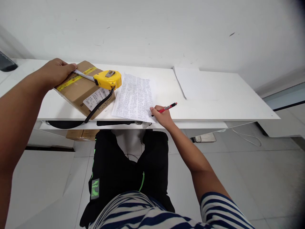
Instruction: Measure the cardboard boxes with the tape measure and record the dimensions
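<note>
My left hand (58,72) is closed at the far left edge of a brown cardboard box (81,95), its thumb over the end of a tape measure's blade. The yellow tape measure (107,79) lies across the box, with a short length of blade drawn out and a black wrist strap hanging down over the label. Handwriting fills a sheet of paper (133,97) to the right of the box. At the sheet's lower right corner, my right hand (163,117) grips a red pen (168,108), with its tip near the paper.
More white paper (188,84) lies farther right on the white desk (233,98). A wall rises behind the desk. Under it sits a shelf (186,125) with dark objects, and cardboard boxes (82,134) are below. A dark object (7,62) stands at far left.
</note>
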### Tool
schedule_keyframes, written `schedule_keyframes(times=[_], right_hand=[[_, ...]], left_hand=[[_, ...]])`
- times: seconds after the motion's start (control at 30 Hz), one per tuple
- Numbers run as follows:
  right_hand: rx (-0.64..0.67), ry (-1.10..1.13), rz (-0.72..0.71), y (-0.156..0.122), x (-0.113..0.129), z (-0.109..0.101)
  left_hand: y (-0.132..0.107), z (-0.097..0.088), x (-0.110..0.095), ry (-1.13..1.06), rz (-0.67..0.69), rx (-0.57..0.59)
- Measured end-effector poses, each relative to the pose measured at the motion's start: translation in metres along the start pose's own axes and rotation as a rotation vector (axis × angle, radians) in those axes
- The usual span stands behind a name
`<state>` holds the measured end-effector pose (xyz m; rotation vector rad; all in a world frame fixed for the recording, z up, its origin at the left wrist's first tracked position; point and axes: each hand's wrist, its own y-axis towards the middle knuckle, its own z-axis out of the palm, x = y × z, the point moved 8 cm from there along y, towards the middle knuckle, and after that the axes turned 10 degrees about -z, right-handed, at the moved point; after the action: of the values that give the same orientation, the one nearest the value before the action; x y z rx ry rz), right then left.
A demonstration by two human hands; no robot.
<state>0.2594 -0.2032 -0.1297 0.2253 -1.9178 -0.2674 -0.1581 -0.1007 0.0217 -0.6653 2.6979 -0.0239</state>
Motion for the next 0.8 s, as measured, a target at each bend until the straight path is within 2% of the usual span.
schedule_keyframes(times=[0.43, 0.8], right_hand=[[-0.090, -0.001, -0.015, -0.0033, -0.0017, -0.0055], [-0.036, -0.018, -0.019, -0.0031, 0.0015, -0.0048]], left_hand=[[-0.0033, -0.0017, 0.0000, 0.015, -0.025, -0.011], [0.0015, 0.0005, 0.0029, 0.009, -0.024, -0.018]])
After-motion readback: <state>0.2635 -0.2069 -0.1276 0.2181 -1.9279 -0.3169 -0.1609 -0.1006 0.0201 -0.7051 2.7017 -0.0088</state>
